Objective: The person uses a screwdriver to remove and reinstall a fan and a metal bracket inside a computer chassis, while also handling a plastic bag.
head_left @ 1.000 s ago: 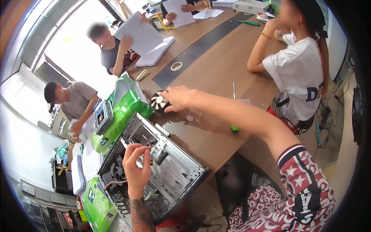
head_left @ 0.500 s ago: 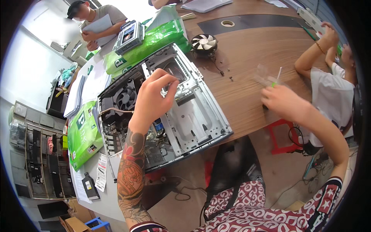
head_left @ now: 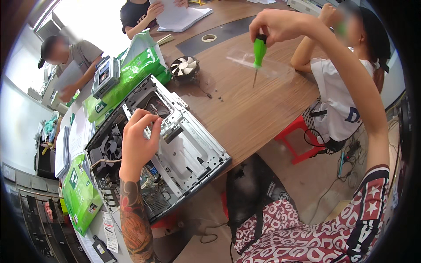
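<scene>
My right hand (head_left: 280,28) grips a screwdriver (head_left: 259,51) by the black end of its green handle. The metal shaft points down above the wooden table. Over the open computer case (head_left: 197,160), my left hand (head_left: 139,140) is held with thumb and forefinger pinched together; whether anything small sits between them cannot be made out. The case lies on its side, its metal drive frame and inner fan (head_left: 113,147) showing. Beyond it stands a loose cooling fan (head_left: 184,67) with white blades and a cable. A few small screws (head_left: 220,98) lie near that cable.
Green plastic packages (head_left: 81,193) lie beside and behind the case; a metal drive unit (head_left: 106,78) rests on one. A clear plastic bag (head_left: 241,57) and a tape roll (head_left: 208,38) are on the table. People sit at the far side and right. A red stool (head_left: 298,140) stands below.
My right hand has risen with the screwdriver, whose shaft has turned from pointing up to pointing down. My left hand stays over the case, still pinched. The view has shifted toward the right.
</scene>
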`<state>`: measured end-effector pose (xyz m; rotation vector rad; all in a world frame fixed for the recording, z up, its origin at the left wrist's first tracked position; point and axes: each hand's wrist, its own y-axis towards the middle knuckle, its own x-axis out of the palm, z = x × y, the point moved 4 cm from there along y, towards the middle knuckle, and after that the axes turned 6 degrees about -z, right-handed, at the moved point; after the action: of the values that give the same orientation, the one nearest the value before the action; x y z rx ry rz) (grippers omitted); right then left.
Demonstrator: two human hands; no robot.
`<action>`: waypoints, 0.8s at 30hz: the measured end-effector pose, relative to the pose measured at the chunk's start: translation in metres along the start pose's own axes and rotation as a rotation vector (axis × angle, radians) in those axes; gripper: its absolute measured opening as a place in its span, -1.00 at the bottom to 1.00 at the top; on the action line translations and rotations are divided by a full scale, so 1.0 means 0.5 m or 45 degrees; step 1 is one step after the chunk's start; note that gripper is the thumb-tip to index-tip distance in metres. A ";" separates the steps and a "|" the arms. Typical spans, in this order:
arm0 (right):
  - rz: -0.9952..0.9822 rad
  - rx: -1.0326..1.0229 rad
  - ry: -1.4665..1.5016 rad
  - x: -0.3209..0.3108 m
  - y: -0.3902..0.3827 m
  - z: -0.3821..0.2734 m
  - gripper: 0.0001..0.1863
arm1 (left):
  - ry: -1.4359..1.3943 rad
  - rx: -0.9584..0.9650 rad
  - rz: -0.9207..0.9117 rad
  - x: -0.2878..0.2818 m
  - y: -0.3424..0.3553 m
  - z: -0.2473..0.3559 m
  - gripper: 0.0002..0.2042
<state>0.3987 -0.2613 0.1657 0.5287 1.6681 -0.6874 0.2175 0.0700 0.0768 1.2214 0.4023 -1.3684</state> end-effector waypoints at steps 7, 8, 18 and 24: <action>0.057 -0.081 -0.153 0.017 0.038 -0.027 -0.69 | -0.050 -0.024 -0.051 0.001 -0.011 -0.008 -0.93; 0.076 -0.041 -0.186 0.017 0.036 -0.029 -0.70 | -0.072 -0.033 -0.074 0.003 -0.009 -0.011 -0.93; 0.093 0.104 -0.155 0.013 0.020 -0.009 -0.77 | -0.062 -0.070 -0.121 0.008 -0.009 -0.002 -0.92; 0.059 -0.041 -0.252 0.004 0.021 -0.018 -0.76 | -0.049 -0.057 -0.119 0.010 -0.007 0.001 -0.91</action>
<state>0.3989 -0.2474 0.1635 0.4598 1.4750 -0.6564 0.2155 0.0680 0.0716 1.1502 0.4655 -1.4527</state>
